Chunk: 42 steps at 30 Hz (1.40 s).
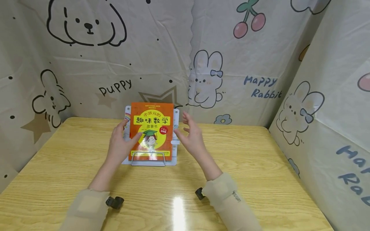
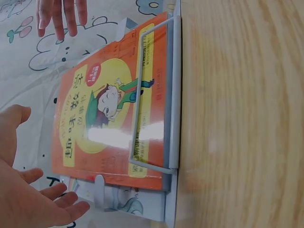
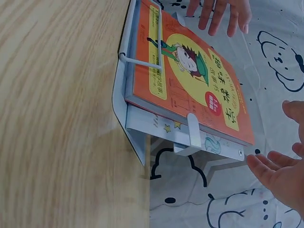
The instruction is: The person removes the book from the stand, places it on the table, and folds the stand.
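An orange and yellow book [image 1: 138,138], with a cartoon child in a green graduation cap on its cover, leans upright on a pale patterned book stand [image 1: 175,157]. A wire holder [image 2: 138,107] crosses the lower cover, and a white side clip [image 3: 194,130] sits at the book's edge. My left hand [image 1: 119,142] is beside the book's left edge, fingers extended, its thumb overlapping the cover in the head view. On the other side, my right hand [image 1: 192,136] has its fingers spread by the stand's right edge. Neither hand holds anything.
The stand is on a light wood-grain table [image 1: 245,173], near its back edge. Behind and on both sides hangs a pale cloth [image 1: 162,61] printed with rabbits, a puppy and cherries. Small black devices [image 1: 115,202] are attached near both wrists.
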Tool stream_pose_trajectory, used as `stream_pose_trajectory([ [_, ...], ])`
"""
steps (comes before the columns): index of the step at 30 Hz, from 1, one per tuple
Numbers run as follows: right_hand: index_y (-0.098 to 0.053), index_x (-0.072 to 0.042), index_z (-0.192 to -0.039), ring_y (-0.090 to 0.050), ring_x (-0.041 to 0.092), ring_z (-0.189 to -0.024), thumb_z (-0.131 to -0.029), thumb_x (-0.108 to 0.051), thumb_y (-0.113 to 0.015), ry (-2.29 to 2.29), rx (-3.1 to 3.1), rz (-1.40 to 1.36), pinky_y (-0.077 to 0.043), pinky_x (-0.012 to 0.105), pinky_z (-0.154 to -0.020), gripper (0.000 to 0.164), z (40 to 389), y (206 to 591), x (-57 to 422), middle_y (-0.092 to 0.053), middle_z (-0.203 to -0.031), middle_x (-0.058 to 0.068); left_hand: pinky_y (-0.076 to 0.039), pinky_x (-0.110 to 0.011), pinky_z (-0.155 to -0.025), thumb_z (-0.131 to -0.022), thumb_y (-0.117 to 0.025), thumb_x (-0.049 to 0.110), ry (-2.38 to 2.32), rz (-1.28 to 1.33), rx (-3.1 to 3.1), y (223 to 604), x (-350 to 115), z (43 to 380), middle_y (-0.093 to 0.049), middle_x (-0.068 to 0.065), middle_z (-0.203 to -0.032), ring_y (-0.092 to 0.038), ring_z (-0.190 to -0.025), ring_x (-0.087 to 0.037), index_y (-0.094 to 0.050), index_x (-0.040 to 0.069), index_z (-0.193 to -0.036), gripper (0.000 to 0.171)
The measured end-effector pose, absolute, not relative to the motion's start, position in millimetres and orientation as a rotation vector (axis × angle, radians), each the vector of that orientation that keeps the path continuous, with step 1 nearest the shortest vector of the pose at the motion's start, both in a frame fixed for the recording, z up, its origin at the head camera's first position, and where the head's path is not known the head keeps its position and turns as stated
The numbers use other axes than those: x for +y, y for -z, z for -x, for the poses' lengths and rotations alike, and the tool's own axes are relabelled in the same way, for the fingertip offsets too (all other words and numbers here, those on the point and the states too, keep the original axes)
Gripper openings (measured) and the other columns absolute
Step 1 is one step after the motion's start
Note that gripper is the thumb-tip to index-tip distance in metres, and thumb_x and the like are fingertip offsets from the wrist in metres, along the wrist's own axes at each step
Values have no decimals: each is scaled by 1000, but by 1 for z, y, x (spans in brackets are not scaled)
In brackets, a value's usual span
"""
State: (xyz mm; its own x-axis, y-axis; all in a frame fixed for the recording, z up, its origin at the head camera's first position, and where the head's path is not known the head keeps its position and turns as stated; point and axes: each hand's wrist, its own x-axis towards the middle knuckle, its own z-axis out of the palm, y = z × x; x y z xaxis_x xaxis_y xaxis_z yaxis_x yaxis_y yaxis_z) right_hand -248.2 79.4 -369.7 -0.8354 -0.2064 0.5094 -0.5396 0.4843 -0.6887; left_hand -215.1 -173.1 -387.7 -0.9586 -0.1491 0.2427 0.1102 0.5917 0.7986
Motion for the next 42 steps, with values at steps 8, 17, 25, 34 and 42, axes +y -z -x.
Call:
stream_pose_trajectory([
  [8, -28, -16, -138, -48, 25, -114, -81, -26, -65, -1472, -2382, -608, -48, 40, -86, 69, 257, 382, 74, -41, -133, 7, -34, -52, -98, -77, -56, 57, 1302, -92, -2507, 400, -175, 228, -28, -12, -139, -31, -122, -32, -21, 14, -141, 84],
  [17, -28, -11, -138, -49, 29, -112, -80, -23, -66, -1640, -2378, -565, -49, 37, -86, 71, 267, 397, 68, -43, -131, 13, -34, -47, -100, -77, -58, 53, 1306, -115, -2454, 410, -175, 239, -32, -11, -137, -34, -121, -28, -24, 14, -139, 81],
  [25, -28, -17, -138, -52, 19, -108, -80, -26, -65, -1614, -2437, -442, -51, 27, -80, 69, 269, 392, 59, -47, -127, 6, -36, -42, -99, -78, -60, 48, 1330, -160, -2405, 410, -172, 248, -35, -11, -131, -37, -116, -27, -26, 12, -138, 78],
  [34, -29, -19, -137, -52, 18, -102, -80, -27, -66, -1640, -2487, -321, -51, 25, -74, 68, 271, 390, 46, -51, -118, 3, -37, -42, -97, -78, -64, 39, 1324, -215, -2418, 407, -166, 250, -37, -13, -126, -40, -111, -27, -26, 13, -138, 76],
  [42, -31, -21, -137, -50, 21, -104, -80, -29, -65, -1777, -2467, -201, -51, 27, -76, 67, 270, 385, 42, -49, -120, 3, -28, -48, -95, -77, -65, 40, 1259, -308, -2452, 400, -157, 252, -37, -13, -129, -37, -113, -28, -27, 14, -138, 76],
])
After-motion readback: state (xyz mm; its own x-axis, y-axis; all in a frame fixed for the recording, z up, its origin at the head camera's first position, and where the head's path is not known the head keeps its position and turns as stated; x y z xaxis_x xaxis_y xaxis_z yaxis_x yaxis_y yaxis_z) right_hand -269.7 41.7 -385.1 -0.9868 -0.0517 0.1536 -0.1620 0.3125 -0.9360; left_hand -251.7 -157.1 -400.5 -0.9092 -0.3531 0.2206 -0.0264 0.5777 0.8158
